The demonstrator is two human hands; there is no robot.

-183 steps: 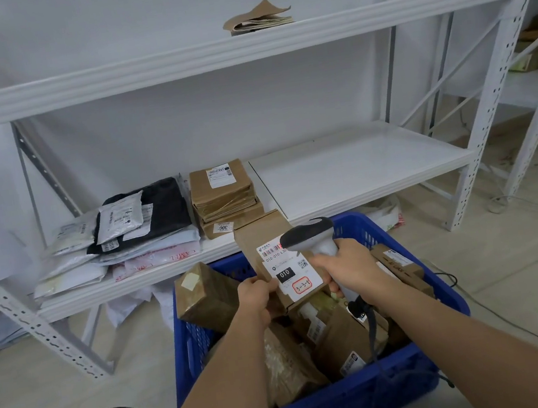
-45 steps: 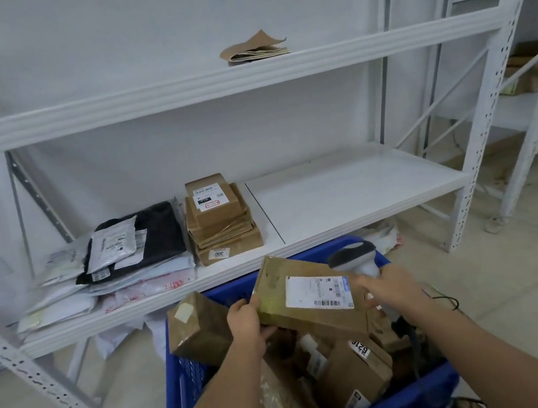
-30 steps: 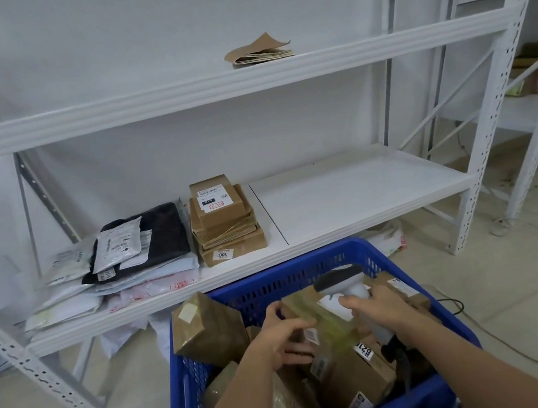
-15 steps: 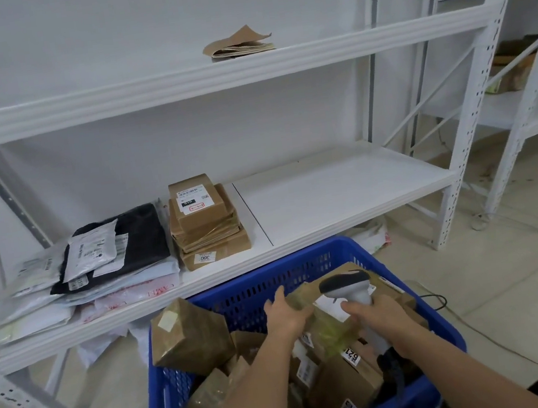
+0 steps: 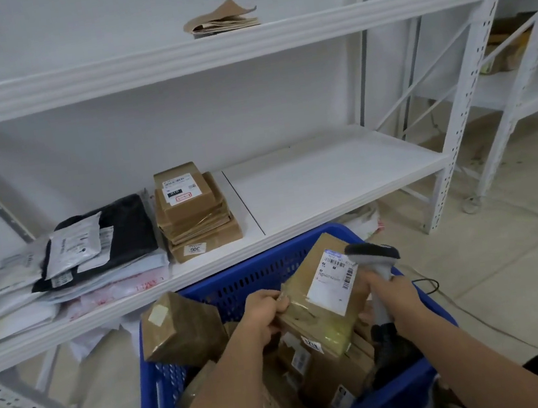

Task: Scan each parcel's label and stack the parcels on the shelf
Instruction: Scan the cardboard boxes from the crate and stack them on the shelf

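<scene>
Two hands are engaged above the blue perforated plastic crate [image 5: 237, 286]: my left hand [image 5: 262, 315] pinches the near-left edge of a brown cardboard parcel with a white barcode label [image 5: 323, 303], tilted label-up over the crate's other boxes, while my right hand [image 5: 389, 294] grips the handle of the grey handheld scanner [image 5: 373, 258], its head beside the label. A stack of brown cardboard boxes [image 5: 192, 211] sits on the white metal shelf [image 5: 325, 175], just right of the flat plastic mailer bags [image 5: 88, 253]

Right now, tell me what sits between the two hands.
The head view shows a cardboard parcel, label up, between the left hand gripping its edge and the right hand holding the scanner.
</scene>
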